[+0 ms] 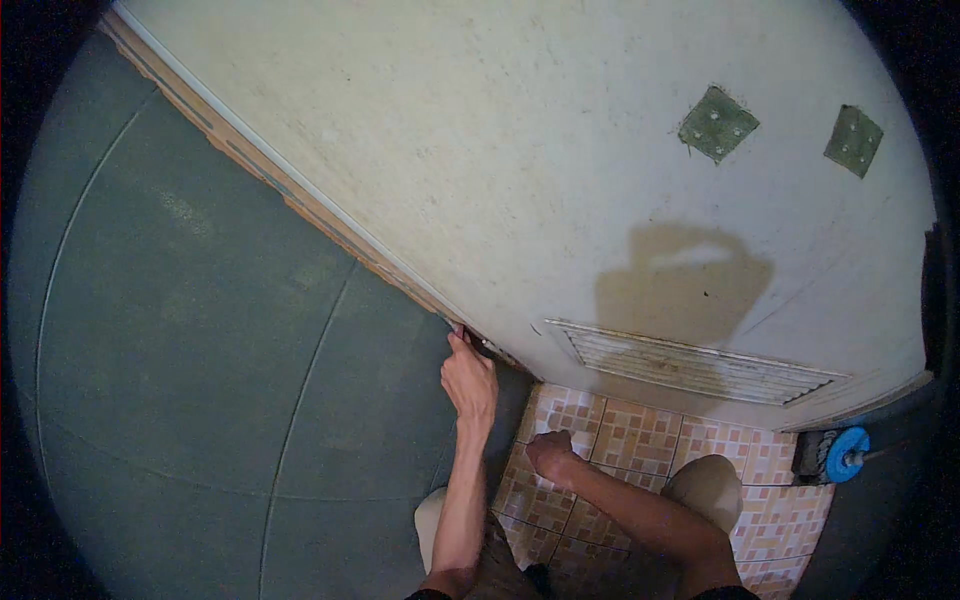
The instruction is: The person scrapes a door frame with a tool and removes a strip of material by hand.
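Grip of the left hand [470, 380] was clamped on a small thing [458, 329] beside a brown strip [290, 190]. Right hand [552, 456] clenched over the tiled floor [640, 432].

The tiled surface [180, 300] was grey-green with pale joint lines. The edge strip [205, 115] was orange-brown. The door panel [450, 130] was off-white, dark-speckled; the patch [717, 124] was green, light-spotted. Floor tiles [635, 440] displayed a white-and-orange mosaic. The disc [838, 452] was blue.
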Motion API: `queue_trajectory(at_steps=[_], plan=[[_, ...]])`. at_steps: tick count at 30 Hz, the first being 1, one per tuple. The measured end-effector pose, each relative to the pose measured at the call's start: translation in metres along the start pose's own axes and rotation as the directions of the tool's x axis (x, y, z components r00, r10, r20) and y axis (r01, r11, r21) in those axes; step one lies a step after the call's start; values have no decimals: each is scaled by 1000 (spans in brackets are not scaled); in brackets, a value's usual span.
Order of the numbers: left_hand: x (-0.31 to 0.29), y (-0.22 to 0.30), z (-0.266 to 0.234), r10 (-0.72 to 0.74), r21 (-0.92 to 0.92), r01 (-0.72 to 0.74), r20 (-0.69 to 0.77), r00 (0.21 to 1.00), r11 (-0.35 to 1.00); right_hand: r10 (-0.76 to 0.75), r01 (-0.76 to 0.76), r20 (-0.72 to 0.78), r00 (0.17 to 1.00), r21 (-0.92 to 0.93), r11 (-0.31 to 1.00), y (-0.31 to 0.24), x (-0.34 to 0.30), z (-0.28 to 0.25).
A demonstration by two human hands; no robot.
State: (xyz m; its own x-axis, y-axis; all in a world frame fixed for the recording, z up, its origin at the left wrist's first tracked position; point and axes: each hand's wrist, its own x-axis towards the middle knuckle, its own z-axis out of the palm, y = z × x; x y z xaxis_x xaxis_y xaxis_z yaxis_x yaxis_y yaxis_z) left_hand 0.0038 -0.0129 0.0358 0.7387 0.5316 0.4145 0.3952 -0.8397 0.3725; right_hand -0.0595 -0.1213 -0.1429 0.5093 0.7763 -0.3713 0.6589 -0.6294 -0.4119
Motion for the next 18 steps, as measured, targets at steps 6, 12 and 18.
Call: queue_trajectory(at_steps=[6,12,18], plan=[[12,8,-26,30,-70,-42,-164,986,997,-1,2,77,997,-8,1000,-7,-15,-29],[6,-4,-14,7,60,-2,-75,997,998,-7,15,132,991,-63,998,-14,-19,-38],[-3,-15,6,5,47,-9,89,996,999,-6,14,128,992,-68,998,-17,-14,-28]])
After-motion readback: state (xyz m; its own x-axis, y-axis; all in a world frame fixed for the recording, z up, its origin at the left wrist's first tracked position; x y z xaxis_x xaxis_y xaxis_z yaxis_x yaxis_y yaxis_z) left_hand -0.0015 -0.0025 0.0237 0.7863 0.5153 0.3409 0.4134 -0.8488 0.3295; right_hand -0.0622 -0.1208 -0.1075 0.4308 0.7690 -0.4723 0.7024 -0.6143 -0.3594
